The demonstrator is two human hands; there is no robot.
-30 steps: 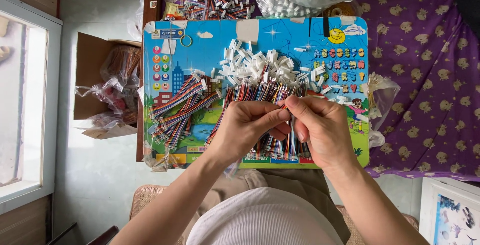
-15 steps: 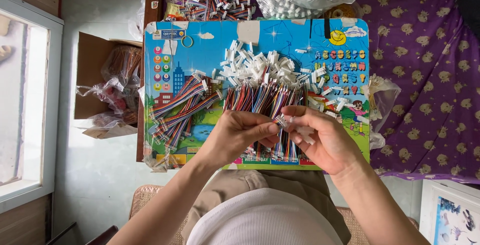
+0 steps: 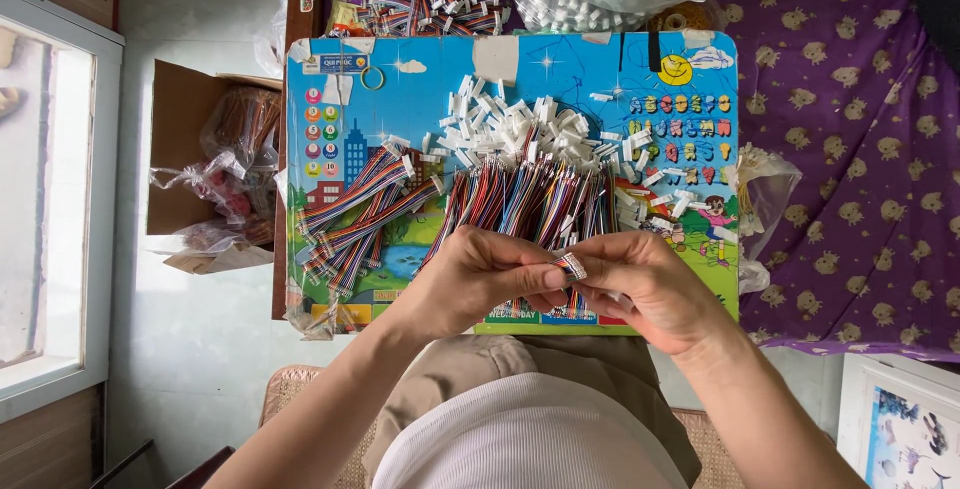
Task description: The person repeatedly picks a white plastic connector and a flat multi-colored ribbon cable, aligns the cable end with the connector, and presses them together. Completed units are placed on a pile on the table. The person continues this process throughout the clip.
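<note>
While both hands meet over the near edge of the board, the head view shows this:

Head view, held thing: a short striped ribbon-cable end, red, white and dark, sits between the two hands, above the board's near edge, its long axis running left to right.
Left hand: fingers curled, thumb and fingertips pinching the cable end from its left side.
Right hand: fingers pressed together around the same piece from its right; both hands equally near, touching it.
Carrier: colourful picture-printed lap board.
Behind the hands: a fan of multicoloured wire harnesses with white plastic connectors, lengthwise toward the far edge.
Left edge: a second bundle of coloured wires, lying slantwise.
</note>
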